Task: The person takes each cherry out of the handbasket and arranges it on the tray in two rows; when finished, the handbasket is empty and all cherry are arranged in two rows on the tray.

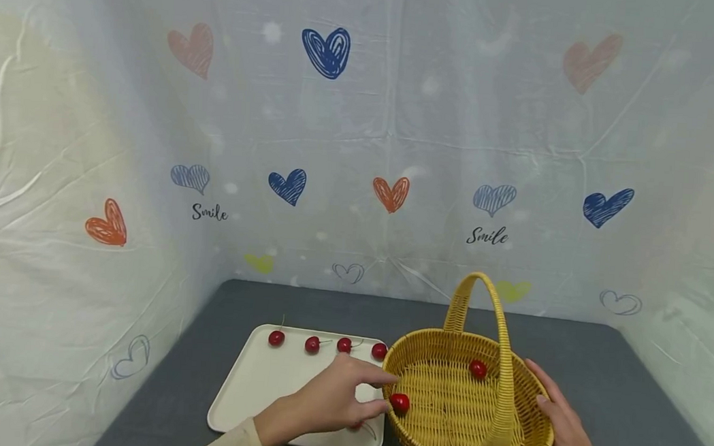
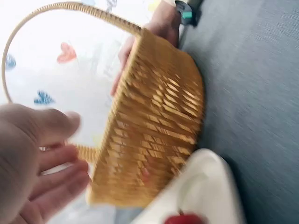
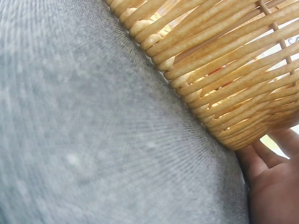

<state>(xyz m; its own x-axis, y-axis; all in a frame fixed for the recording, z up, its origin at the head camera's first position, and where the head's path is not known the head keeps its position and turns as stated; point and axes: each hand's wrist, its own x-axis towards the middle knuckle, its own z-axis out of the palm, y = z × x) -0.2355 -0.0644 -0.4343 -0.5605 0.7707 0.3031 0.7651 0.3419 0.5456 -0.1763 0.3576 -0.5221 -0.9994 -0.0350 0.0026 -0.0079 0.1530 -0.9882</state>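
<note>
My left hand (image 1: pixel 337 394) reaches over the near-left rim of a yellow wicker basket (image 1: pixel 444 406), thumb and fingers apart. Just inside that rim, by the fingertips, lies a red cherry (image 1: pixel 400 404). Another cherry (image 1: pixel 478 369) sits farther back in the basket. On the right side, my right hand (image 1: pixel 567 427) holds the basket at its rim, thumb over the edge; its fingers (image 3: pixel 275 156) lie against the outer weave. Beneath my left hand, a partly covered cherry (image 1: pixel 357 425) lies on a white tray (image 1: pixel 261 381).
Along the tray's back edge sit several more cherries (image 1: pixel 313 344), some with stems showing. The basket's tall handle (image 1: pixel 500 368) arches over its middle. Tray and basket stand side by side on a dark grey table (image 1: pixel 178 376), with a heart-printed curtain (image 1: pixel 349 147) behind.
</note>
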